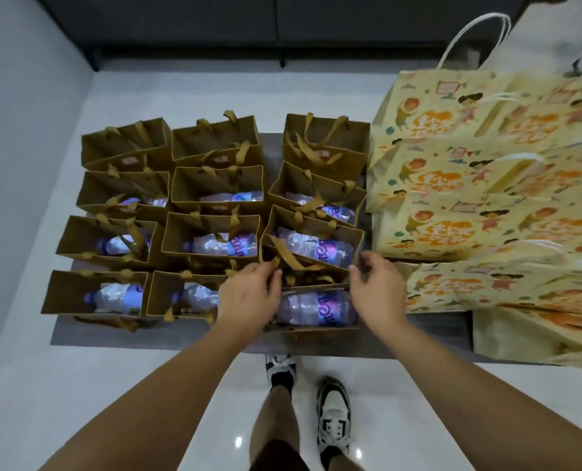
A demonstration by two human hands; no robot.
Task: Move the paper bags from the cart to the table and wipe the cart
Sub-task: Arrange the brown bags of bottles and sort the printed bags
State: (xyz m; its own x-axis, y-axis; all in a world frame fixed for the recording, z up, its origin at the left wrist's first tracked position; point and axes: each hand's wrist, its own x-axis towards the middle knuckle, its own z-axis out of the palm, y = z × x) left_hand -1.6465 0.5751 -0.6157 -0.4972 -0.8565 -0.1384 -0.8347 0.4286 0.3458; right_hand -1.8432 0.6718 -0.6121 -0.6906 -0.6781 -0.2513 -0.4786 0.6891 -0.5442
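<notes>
At the near edge of the grey surface, the left hand pinches a ribbon handle and the right hand hovers loosely curled, holding nothing, over the nearest brown paper bag, seemingly setting it down or lifting it, so next comes gathering both handles.
</notes>
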